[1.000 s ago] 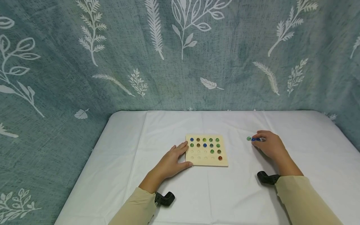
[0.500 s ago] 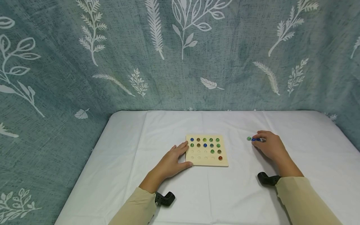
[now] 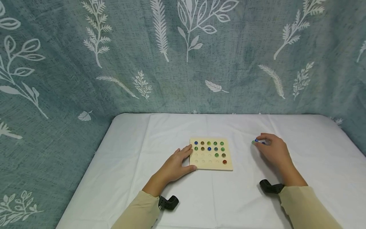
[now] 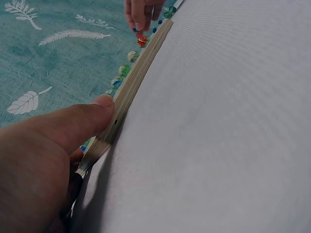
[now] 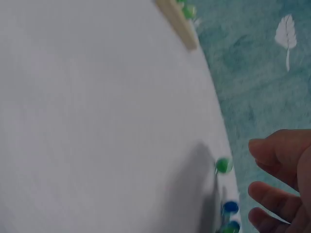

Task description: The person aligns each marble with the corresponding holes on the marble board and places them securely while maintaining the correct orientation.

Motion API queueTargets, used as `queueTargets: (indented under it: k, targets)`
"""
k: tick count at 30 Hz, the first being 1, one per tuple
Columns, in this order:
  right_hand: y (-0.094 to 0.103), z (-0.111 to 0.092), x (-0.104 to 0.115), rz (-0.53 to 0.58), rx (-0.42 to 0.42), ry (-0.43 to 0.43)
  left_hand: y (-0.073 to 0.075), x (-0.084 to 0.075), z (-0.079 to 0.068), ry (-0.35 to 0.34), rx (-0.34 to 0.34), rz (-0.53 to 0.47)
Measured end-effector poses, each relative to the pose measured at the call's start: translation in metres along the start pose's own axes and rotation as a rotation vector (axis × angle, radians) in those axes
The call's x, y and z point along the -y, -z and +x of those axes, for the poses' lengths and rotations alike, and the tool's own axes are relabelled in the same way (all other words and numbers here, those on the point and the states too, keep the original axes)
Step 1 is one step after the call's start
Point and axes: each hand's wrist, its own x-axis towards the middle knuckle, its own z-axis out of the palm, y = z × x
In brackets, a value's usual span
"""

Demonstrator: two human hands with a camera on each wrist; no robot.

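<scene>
The left hand point(image 3: 175, 165) is resting open against the wooden marble board point(image 3: 211, 154), thumb pressing its near-left edge, as it was a second ago. At the board's three o'clock, the right hand point(image 3: 274, 150) is lifting a blue marble point(image 3: 256, 140) pinched in its fingertips; earlier it lay on the worktop point(image 3: 228, 197) beside the green marble point(image 3: 253, 142), so a pickup seems under way.

White tablecloth point(image 3: 143, 152) covers the table, creased along fold lines. Behind it hangs a teal fabric backdrop point(image 3: 57, 79) printed with white leaves and fern sprigs, draping down past the table's left and right edges. Same backdrop shows in both wrist views, with single white leaf prints point(image 4: 29, 103) visible.
</scene>
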Motion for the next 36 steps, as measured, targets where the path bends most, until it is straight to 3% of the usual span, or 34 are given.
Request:
queueTargets:
  k: [7,16,22,36]
  targets:
    - [-0.017,-0.021,0.035,0.141,0.021,0.002,0.0,0.0,0.001,0.007,0.002,0.011]
    - [-0.045,-0.04,0.064,0.221,0.079,0.032,0.001,-0.001,0.001,0.011,-0.001,0.004]
    - [-0.058,-0.05,0.071,0.238,0.098,0.066,-0.001,0.0,0.0,0.021,0.009,-0.013]
    - [-0.078,-0.055,0.074,0.217,0.086,0.023,-0.001,0.0,0.001,0.005,0.002,0.0]
